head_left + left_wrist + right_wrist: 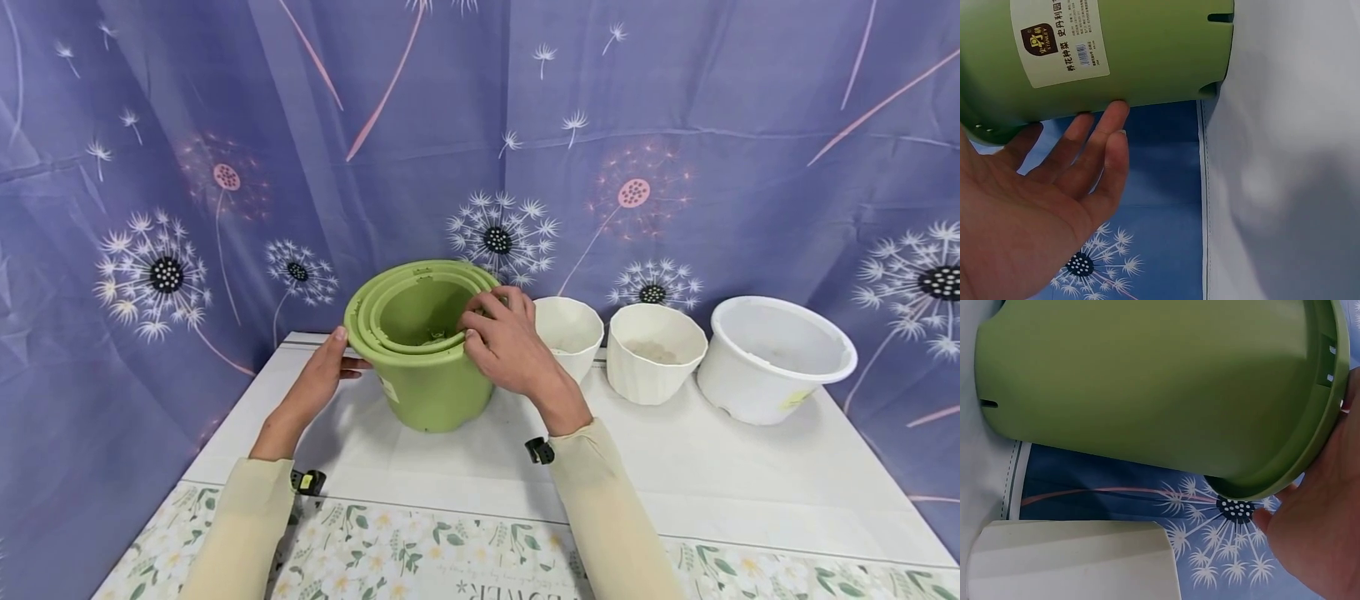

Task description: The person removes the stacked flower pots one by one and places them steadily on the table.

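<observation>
A large green flower pot (438, 396) stands on the white table cover with smaller green pots (412, 304) nested inside it. My left hand (315, 379) is at its left side, thumb by the rim. In the left wrist view the extended fingers (1069, 147) rest lightly against the wall, below a printed label (1060, 40). My right hand (506, 342) bends over the right rims, fingers curled into the nested pots and thumb outside. Which of the rims it grips is hidden. In the right wrist view that hand (1319, 531) is beside the outer rim (1310, 447).
Right of the green pots stand two white faceted pots (573, 358) (645, 379) and a larger white round pot (738, 392). A purple dandelion curtain (420, 200) hangs close behind. Floral cloth (420, 542) covers the table's front.
</observation>
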Motion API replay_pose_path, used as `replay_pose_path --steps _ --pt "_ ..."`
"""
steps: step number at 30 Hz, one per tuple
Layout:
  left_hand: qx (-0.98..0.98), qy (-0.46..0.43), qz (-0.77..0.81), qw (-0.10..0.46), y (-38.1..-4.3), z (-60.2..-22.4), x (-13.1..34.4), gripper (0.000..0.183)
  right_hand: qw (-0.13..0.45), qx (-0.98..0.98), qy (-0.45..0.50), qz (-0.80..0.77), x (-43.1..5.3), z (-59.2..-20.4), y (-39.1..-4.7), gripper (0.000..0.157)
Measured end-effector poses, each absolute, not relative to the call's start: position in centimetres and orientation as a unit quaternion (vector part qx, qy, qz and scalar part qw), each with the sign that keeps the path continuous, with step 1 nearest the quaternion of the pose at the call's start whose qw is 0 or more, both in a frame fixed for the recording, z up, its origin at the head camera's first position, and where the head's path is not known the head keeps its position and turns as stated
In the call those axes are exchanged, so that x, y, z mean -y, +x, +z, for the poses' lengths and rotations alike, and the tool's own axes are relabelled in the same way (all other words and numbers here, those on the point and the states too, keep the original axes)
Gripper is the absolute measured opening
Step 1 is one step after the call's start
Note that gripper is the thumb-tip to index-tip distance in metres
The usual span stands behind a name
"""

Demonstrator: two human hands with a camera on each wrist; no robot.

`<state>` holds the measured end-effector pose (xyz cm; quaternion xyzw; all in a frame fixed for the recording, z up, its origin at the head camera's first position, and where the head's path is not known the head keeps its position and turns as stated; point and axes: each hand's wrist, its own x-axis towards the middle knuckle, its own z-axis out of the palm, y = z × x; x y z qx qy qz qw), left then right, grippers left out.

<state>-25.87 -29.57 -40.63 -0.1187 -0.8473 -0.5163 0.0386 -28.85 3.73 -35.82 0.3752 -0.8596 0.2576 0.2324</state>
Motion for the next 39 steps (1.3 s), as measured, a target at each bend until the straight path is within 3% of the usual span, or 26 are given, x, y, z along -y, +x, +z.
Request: replay_pose_path --steps 39 --pt "0.839 -0.117 -0.531 0.028 -26.0 -40.5 29.6 0.071 0.26 0.83 0.377 0.318 -2.5 -35.3 -28.9 0.047"
